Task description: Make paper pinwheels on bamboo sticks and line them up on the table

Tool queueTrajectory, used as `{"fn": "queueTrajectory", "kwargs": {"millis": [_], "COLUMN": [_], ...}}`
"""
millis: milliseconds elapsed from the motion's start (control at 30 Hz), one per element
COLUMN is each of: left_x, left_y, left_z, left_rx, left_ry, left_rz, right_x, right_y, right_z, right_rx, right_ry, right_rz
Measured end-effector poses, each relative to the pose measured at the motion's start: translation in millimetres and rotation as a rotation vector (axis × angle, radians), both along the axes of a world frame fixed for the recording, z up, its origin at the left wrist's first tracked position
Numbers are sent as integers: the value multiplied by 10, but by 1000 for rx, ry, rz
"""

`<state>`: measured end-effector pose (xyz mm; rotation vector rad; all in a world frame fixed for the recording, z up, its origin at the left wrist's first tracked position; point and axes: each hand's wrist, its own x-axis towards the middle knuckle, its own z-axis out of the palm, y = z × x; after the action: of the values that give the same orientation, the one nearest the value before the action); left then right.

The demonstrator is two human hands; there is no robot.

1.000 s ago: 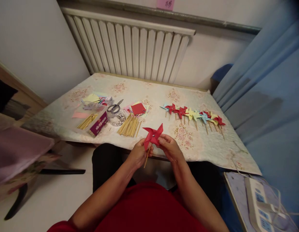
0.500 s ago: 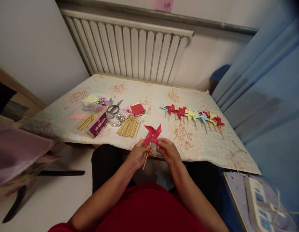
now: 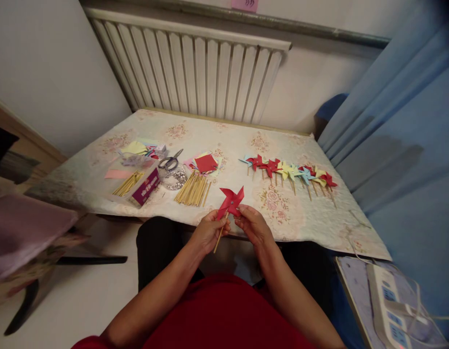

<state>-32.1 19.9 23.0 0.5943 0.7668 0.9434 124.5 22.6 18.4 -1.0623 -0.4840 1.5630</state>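
At the table [image 3: 239,145]'s near edge, a red pinwheel [image 3: 236,198] shows blades slightly shifted from half a second ago, suggesting fine adjustment, as the left hand [image 3: 209,231] pinches its stick [image 3: 218,240] and the right hand [image 3: 256,227] curls half-closed by a blade, its hold unclear.

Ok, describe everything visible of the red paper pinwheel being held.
The red, four-bladed pinwheel looks like folded paper, with a small silvery fastener at its centre. Its thin tan stick slants down-left. The bare left hand pinches it below the blades; the bare right hand is at the lower right blade, contact unclear. It is held near the edge of the pale floral tablecloth.
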Motion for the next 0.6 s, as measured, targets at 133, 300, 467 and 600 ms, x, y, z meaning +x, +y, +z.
{"fn": "queueTrajectory", "kwargs": {"millis": [133, 300, 467, 600], "left_x": [14, 47, 49, 36], "left_y": [-25, -55, -76, -85], "left_z": [9, 8, 4, -5], "left_rx": [7, -3, 0, 9], "left_ry": [37, 42, 59, 70], "left_rz": [-11, -53, -76, -95], "right_x": [-17, -61, -77, -66], "right_y": [35, 97, 107, 95], "right_z": [60, 60, 36, 40], "right_rx": [26, 118, 120, 132], "right_ry": [24, 27, 5, -3], "right_rz": [-9, -8, -26, -8]}}
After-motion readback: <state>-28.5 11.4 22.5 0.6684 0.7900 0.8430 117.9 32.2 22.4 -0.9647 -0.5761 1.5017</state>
